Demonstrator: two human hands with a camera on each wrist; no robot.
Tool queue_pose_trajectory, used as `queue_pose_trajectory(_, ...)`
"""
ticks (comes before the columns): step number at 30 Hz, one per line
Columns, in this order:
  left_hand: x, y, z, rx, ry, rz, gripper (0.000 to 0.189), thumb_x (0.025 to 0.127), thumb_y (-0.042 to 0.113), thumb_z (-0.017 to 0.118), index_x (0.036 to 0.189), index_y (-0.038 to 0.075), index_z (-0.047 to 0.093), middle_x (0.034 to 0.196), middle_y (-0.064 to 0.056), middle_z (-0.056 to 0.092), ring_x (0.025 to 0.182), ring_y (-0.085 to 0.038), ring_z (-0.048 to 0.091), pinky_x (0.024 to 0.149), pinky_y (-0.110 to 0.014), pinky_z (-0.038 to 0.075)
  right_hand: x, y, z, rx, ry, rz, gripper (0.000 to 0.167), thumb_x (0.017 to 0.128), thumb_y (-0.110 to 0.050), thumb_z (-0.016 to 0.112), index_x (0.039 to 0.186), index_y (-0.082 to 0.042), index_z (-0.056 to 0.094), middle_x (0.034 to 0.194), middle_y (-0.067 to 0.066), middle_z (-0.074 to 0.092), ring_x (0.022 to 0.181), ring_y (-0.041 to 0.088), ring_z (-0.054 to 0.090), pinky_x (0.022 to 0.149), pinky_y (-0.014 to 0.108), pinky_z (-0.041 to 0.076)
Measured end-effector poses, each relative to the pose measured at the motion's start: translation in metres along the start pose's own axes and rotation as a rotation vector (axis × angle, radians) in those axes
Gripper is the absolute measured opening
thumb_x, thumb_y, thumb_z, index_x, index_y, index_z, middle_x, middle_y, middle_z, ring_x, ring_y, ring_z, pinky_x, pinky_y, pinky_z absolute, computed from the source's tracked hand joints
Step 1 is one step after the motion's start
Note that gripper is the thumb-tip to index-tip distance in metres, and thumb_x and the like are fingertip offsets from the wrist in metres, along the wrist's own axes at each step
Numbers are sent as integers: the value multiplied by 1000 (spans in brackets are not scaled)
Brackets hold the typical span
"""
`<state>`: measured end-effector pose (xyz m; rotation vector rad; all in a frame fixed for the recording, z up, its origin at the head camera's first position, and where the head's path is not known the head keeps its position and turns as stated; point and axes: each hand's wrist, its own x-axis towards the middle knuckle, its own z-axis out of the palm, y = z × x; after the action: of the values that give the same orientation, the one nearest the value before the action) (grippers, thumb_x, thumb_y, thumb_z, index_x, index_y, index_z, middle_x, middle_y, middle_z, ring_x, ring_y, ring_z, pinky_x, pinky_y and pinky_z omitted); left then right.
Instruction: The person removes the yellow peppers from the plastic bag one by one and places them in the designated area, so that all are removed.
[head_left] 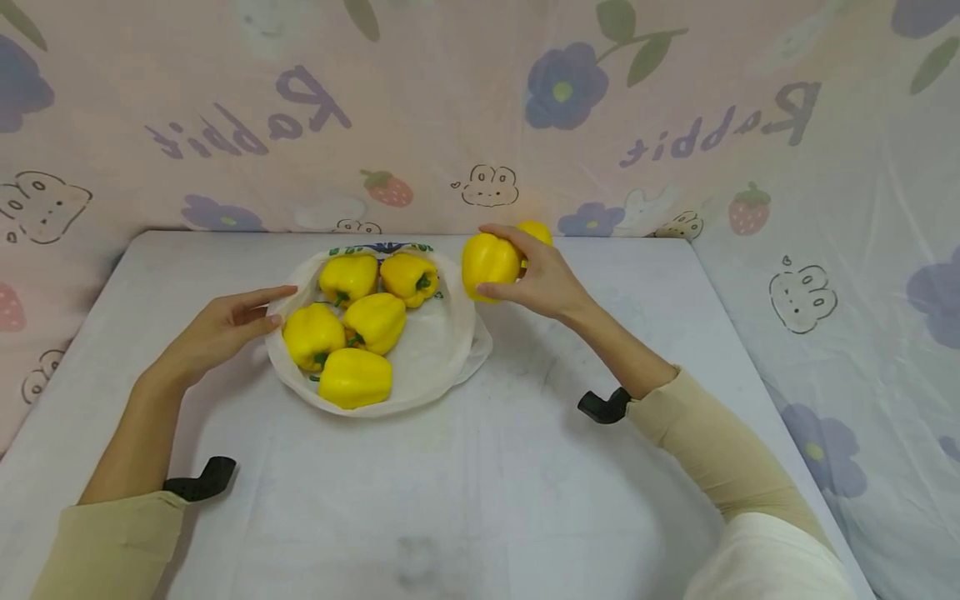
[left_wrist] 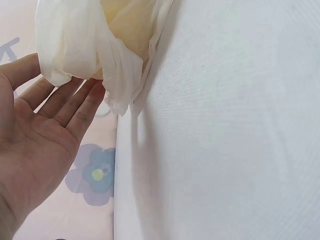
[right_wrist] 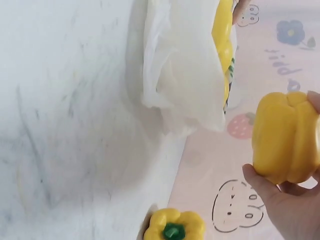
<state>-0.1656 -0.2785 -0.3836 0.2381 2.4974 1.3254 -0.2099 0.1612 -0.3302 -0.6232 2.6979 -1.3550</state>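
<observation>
A white plastic bag lies wide open on the table, its rim spread into a round mouth. Inside are several yellow bell peppers, some with green stems showing. Against the bag's left rim rests my left hand; in the left wrist view its fingers reach out fairly straight to the thin plastic. My right hand grips another yellow bell pepper between thumb and fingers, held up just beyond the bag's right rim. Partly hidden behind that hand is one more yellow bell pepper at the back.
The white-covered table meets a hanging cloth printed with rabbits, flowers and strawberries at its far edge. In the right wrist view, the pepper outside the bag stands on the table. A black wrist piece juts from my right sleeve.
</observation>
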Motion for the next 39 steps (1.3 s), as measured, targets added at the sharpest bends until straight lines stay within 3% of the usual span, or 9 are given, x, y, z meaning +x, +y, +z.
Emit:
queue_pose_trajectory(7,0,5,-1,-1,-1,-10,57,101,36,58,151,14,43,155,-17,38,129,-34,41,106,-67,30,2,11,-14,-6,28,10,76,78,-26,85,145,-23,50,132,4,56,107,24,54,91,43,49)
queue_pose_trajectory(13,-3,3,-2,2,-4,-19,58,100,37,59,151,13,43,153,-19,40,128,-33,42,107,-67,29,3,22,-28,15,49,31,73,79,-23,85,143,-21,50,131,6,58,107,24,56,88,42,52)
queue_pose_trajectory(23,-2,1,-2,-3,-7,-3,59,101,35,59,152,13,42,155,-19,38,132,-38,41,106,-69,28,11,37,-54,4,33,69,75,82,-22,82,147,-23,45,144,4,49,116,27,53,97,45,48)
queue_pose_trajectory(31,-2,0,-3,-21,4,-22,57,100,36,60,151,15,44,155,-14,38,127,-24,43,109,-65,29,19,52,-75,30,26,105,74,84,-25,81,149,-24,44,146,4,47,119,27,51,99,43,49)
queue_pose_trajectory(39,-2,-1,-3,-34,-2,-30,58,99,36,61,151,15,44,157,-14,36,131,-33,41,109,-66,27,23,66,-87,14,49,124,75,85,-29,80,150,-21,44,147,3,48,121,24,51,103,41,46)
